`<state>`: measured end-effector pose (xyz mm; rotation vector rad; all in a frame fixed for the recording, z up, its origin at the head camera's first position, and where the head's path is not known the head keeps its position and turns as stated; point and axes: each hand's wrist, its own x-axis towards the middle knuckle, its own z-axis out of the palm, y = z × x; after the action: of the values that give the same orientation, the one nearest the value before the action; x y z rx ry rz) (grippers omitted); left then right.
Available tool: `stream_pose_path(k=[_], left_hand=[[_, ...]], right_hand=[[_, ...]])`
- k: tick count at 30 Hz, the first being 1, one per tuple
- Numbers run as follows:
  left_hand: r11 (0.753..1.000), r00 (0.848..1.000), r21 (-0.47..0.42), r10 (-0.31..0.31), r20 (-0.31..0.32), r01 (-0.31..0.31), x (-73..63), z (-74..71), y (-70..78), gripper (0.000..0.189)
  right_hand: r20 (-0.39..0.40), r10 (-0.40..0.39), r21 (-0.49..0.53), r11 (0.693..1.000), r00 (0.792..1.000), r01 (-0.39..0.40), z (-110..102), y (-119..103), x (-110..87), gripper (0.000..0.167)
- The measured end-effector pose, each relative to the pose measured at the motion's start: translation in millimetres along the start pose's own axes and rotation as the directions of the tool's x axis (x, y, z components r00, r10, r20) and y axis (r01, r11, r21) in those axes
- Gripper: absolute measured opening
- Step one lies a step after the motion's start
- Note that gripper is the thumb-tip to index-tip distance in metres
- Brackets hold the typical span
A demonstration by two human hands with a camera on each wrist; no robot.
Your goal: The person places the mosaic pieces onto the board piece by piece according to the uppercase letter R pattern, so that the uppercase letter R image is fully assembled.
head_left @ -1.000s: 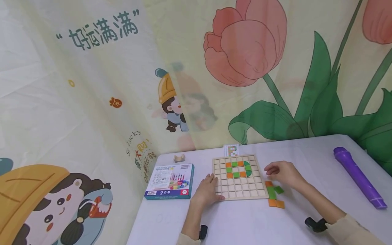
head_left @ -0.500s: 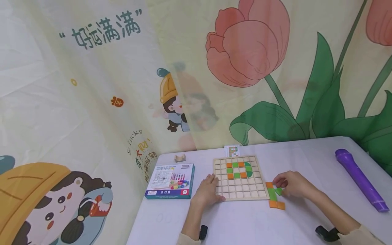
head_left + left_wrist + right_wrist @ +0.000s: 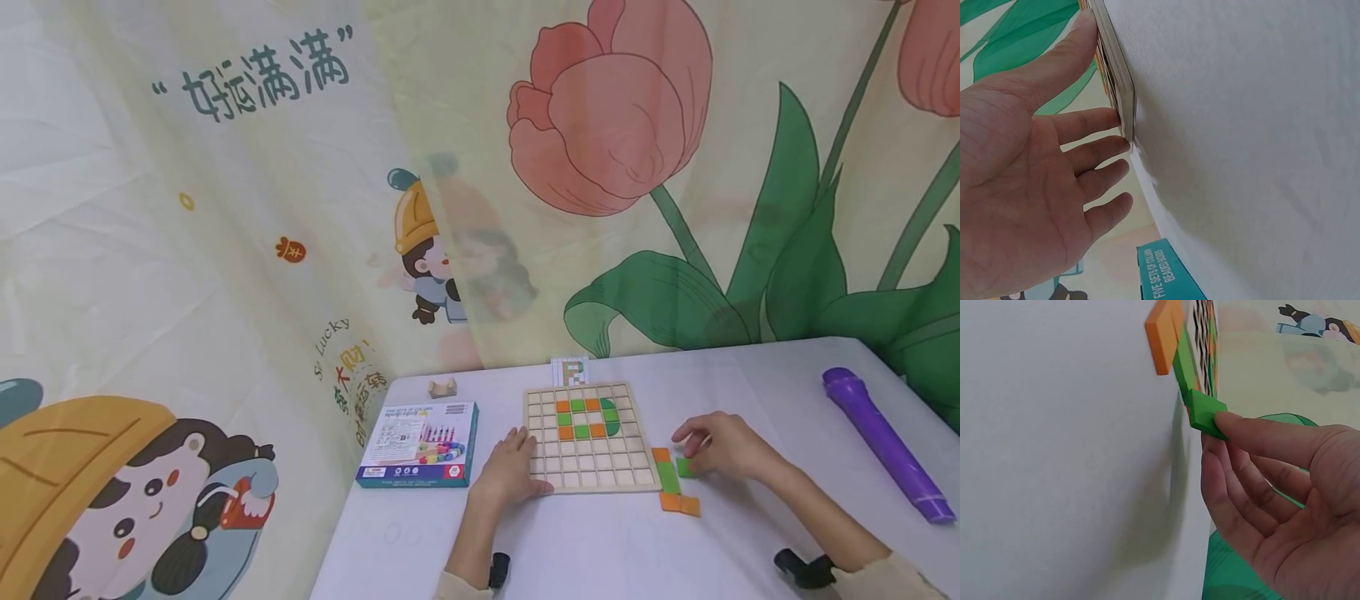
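Observation:
A wooden grid board (image 3: 590, 463) lies on the table, with orange and green tiles set in a ring and dark green rounded pieces at the ring's right side. My left hand (image 3: 504, 468) rests at the board's left side; in the left wrist view its thumb and fingertips touch the board's edge, fingers loosely extended. To the right of the board, my right hand (image 3: 726, 446) pinches a green square tile (image 3: 1204, 414) between thumb and fingers, low over the table. Beside it lie loose green tiles (image 3: 668, 478) and orange tiles (image 3: 680, 504).
A small pattern card (image 3: 572, 372) stands behind the board. Left of it are a boxed bead set (image 3: 418, 444) and a small wooden notched block (image 3: 442, 387). A purple microphone-shaped object (image 3: 888, 446) lies at the far right. Printed curtains hang behind the table.
My right hand has come down from beside the board to the loose tiles and taken hold of a green one, which has turned slightly. My left hand stays at the board.

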<state>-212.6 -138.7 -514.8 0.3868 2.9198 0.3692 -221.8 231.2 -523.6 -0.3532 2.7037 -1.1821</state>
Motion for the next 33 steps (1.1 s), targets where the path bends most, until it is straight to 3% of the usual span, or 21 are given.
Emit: stream_pose_path(k=[9,21,33], left_hand=[[1.000,1.000,0.012,-0.006,0.001,0.006,0.8,1.6,-0.3,0.088],[1.000,1.000,0.013,-0.005,-0.012,0.006,0.5,1.9,-0.2,0.088],[0.999,1.000,0.035,-0.001,-0.007,0.002,2.2,2.9,-0.9,0.089]], right_hand=[[-0.041,-0.036,0.074,0.996,0.998,0.039,7.9,-8.0,11.7,0.030],[-0.082,-0.026,0.120,0.992,0.996,0.036,27.2,-27.3,39.5,0.031],[-0.076,-0.043,0.169,0.984,0.996,0.055,43.9,-34.5,61.0,0.027]])
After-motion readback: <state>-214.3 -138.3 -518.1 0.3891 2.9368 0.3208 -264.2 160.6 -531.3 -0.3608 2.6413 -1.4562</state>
